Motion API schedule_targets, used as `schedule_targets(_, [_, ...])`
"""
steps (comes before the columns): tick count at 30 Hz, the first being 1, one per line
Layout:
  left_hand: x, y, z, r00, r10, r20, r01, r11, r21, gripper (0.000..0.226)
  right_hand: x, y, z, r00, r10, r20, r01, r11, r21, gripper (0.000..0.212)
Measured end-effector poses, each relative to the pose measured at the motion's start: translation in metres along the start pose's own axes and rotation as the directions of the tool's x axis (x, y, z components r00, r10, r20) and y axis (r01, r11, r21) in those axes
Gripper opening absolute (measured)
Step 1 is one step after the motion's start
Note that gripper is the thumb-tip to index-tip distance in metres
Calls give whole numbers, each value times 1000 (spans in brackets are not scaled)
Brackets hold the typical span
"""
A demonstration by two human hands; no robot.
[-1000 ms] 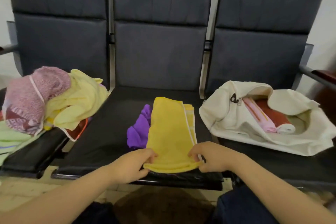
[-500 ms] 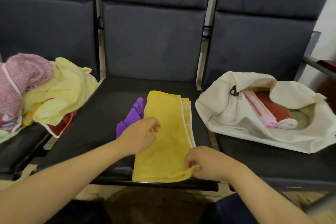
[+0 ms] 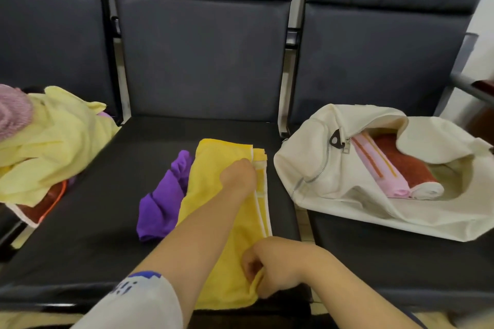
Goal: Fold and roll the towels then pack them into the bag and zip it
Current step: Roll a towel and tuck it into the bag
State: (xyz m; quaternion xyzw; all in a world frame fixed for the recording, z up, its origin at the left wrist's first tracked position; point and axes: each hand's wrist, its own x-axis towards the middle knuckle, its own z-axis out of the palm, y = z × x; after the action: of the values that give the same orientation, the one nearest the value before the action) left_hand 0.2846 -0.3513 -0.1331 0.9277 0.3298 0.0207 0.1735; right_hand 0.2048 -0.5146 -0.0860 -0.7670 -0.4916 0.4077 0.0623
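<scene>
On the middle seat [image 3: 101, 211] a folded yellow towel [image 3: 211, 165] is pinched at its near corner by the right hand [image 3: 278, 264] and at its striped edge by the left hand [image 3: 238, 176], not yet rolled; rolled towels [image 3: 395, 184] are packed in the unzipped bag [image 3: 318, 168], and a pile [image 3: 53, 147] is left.

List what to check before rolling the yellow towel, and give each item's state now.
1. Yellow towel folded into a long strip on the middle seat: ok.
2. Right hand pinches the near corner: ok.
3. Left hand at the far end by the white stripe, gripping or only pressing: cannot tell.
4. Purple cloth clear of the towel: not ok, it touches the left edge.
5. Bag open, with room beside the pink roll: ok.
</scene>
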Motion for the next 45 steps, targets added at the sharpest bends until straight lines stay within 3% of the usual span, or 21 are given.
schedule_targets(2, [-2, 0, 0, 978, 64, -198, -65, 998, -3, 30, 0, 0, -1, 1000, -8, 20, 8, 1000, 9, 18])
schedule_targets(5, [-6, 7, 4, 882, 175, -437, -201, 979, -14, 32, -1, -1, -2, 1000, -15, 26, 15, 1000, 14, 18])
schedule_targets(8, [-9, 14, 20, 922, 281, -268, -308, 949, -65, 35, -2, -1, -2, 999, -18, 34, 17, 1000, 20, 17])
schedule_targets(11, [-10, 7, 26, 918, 396, 5, -376, 875, -304, 53, -3, -2, -1, 999, -22, 29, 23, 1000, -8, 17])
schedule_targets(14, [-13, -3, 6, 946, 304, -108, -307, 748, -589, 54, -6, -4, -2, 1000, -28, 8, 28, 998, -51, 16])
schedule_targets(16, [-19, -20, -17, 954, 261, -147, -296, 736, -609, 39, -8, -5, -2, 999, -45, -25, 44, 998, -43, 13])
schedule_targets(18, [-37, -51, -35, 886, 446, -127, -448, 752, -483, 17, -11, -8, -1, 985, -115, -132, 111, 993, -37, 20])
schedule_targets(21, [-81, -113, -52, 721, 692, -3, -630, 654, -418, 4, -17, -7, -2, 947, -158, -281, 155, 987, -35, 11])
schedule_targets(23, [-106, -150, -57, 656, 751, 77, -650, 614, -449, 20, -22, -4, -4, 948, -105, -301, 136, 987, 86, 7])
schedule_targets(27, [-128, -192, -55, 567, 785, 249, -661, 614, -431, 94, -28, 6, 1, 913, -23, -407, 135, 959, 249, 13])
schedule_targets(29, [-136, -201, -53, 521, 798, 303, -735, 600, -317, 109, -32, 11, 7, 896, -11, -444, 152, 947, 284, 16])
schedule_targets(31, [-145, -206, -46, 496, 816, 298, -814, 556, -168, 105, -35, 12, 13, 870, -32, -492, 187, 945, 270, 16])
schedule_targets(33, [-153, -206, -41, 507, 856, 105, -839, 518, -169, 71, -37, 9, 17, 799, -49, -599, 278, 914, 296, 5])
schedule_targets(35, [-159, -201, -41, 556, 823, -112, -811, 509, -289, 41, -38, 5, 18, 737, -26, -675, 361, 860, 361, 19])
schedule_targets(36, [-162, -198, -42, 609, 774, -174, -767, 520, -376, 36, -39, 5, 18, 750, -11, -662, 357, 849, 390, 25])
schedule_targets(38, [-166, -193, -46, 700, 690, -184, -674, 553, -489, 38, -38, 7, 19, 842, -8, -539, 247, 895, 372, 31])
schedule_targets(40, [-169, -191, -48, 728, 674, -123, -629, 587, -510, 39, -37, 10, 22, 921, -4, -389, 139, 937, 319, 27])
schedule_targets(42, [-171, -191, -47, 747, 657, -99, -564, 549, -617, 34, -37, 11, 22, 925, -16, -381, 158, 925, 345, 10])
schedule_targets(45, [-168, -184, -46, 875, 482, -41, -276, 427, -861, 23, -32, 13, 18, 856, 17, -517, 228, 884, 408, 12])
